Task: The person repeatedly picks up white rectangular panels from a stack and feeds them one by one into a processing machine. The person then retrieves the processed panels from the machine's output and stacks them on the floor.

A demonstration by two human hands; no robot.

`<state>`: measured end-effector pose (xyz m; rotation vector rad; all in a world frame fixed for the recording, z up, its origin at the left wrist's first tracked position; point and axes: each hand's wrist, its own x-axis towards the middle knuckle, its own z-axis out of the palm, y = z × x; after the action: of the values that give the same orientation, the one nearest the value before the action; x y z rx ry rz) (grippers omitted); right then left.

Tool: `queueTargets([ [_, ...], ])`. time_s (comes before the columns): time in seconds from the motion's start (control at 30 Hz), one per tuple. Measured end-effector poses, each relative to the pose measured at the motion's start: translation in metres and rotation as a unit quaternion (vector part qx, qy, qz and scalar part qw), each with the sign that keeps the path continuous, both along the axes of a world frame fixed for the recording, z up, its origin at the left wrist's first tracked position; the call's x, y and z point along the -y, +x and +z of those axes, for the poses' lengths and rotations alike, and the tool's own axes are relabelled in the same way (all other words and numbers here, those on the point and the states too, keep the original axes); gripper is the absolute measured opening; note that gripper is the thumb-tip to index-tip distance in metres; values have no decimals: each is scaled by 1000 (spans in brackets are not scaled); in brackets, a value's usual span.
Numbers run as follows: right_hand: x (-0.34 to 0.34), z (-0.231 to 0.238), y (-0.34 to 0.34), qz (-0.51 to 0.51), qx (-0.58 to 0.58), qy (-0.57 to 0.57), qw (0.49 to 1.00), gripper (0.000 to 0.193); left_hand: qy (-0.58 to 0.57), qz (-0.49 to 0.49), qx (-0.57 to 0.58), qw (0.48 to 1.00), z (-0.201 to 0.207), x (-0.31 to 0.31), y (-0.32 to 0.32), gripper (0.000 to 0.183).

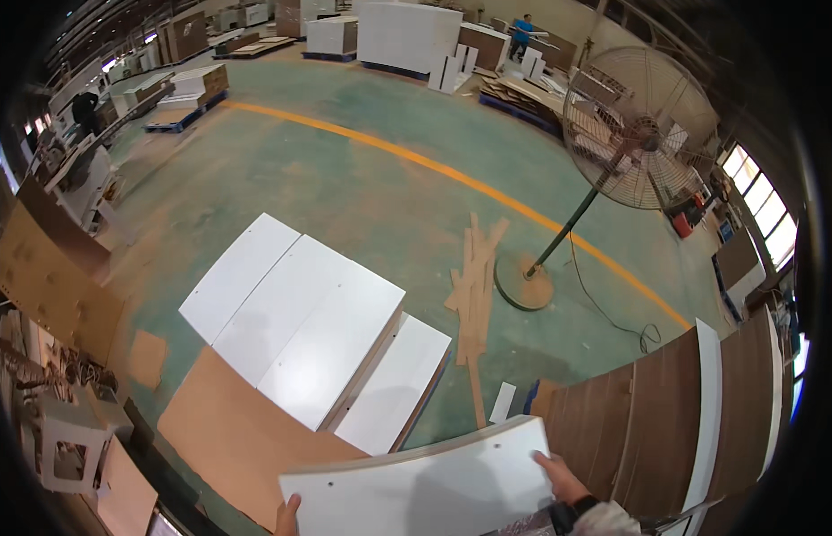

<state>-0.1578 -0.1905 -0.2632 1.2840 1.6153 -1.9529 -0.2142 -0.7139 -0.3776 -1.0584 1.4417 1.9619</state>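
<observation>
A white board (416,487) with small holes near its far edge spans the bottom of the head view, close to me. Gripping its left end is my left hand (289,518), thumb on the face and the other fingers mostly hidden. My right hand (559,478) is closed on the right end, with a dark band at the wrist. Just beyond lie stacked white panels (331,308), some with small holes. A lower white panel (398,380) sits against their right side. Brown sheet board (228,438) lies to the left, beneath the stack's near edge.
Brown panels (604,429) stand at my right. Ahead are thin board strips (474,286) on the green floor and a large pedestal fan (644,129) with a trailing cord (604,308). A machine (76,438) is at left. Far off, a person in blue (521,34) stands among boards.
</observation>
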Motion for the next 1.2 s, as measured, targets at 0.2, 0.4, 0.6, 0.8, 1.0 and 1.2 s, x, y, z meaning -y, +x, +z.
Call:
queueTargets([
  [0.2,-6,-166,-112,116,97,-50,987,56,-5,97,118,988,-84,-17,-10,48],
  [0.4,-7,-256,-237,227,102,6,969,65,5,158,156,975,-180,-58,-35,52],
  [0.6,-65,-399,-308,319,37,49,946,77,-3,198,173,965,-246,-105,-61,59],
  [0.8,-105,-428,-378,429,-70,122,892,70,1,242,198,950,-263,-141,-84,65],
  [1.0,-108,-441,-324,-217,8,-237,947,81,-6,244,188,951,-250,-168,-121,66],
  [1.2,-70,-436,-363,-251,-86,-291,919,79,-57,187,148,969,-288,-154,-99,73],
])
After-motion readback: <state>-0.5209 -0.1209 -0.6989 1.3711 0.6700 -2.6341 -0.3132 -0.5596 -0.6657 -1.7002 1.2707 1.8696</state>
